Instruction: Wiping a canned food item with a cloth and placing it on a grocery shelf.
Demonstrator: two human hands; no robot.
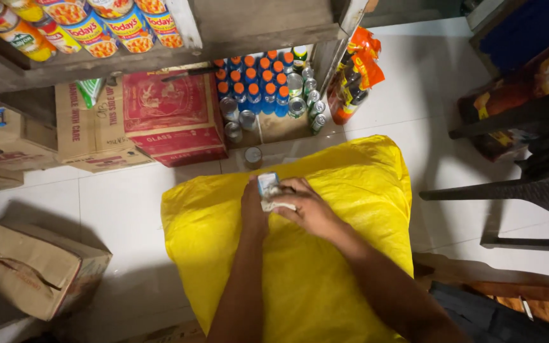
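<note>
A big yellow sack [325, 267] lies on the white tiled floor in front of me. Both my hands rest on its top. My left hand [255, 206] and my right hand [307, 204] together hold a small light-blue and white can [268, 188] against the sack. A white cloth or paper shows under the fingers of my right hand, pressed to the can. Just beyond the sack, a single can [253, 157] stands on the floor.
A wooden shelf [160, 54] with canned goods hangs over a red carton [173, 121] and brown cartons [90, 133]. Orange-capped bottles [255, 82] and cans sit under it. A brown box [33, 267] lies left. Dark chairs [528, 165] stand right.
</note>
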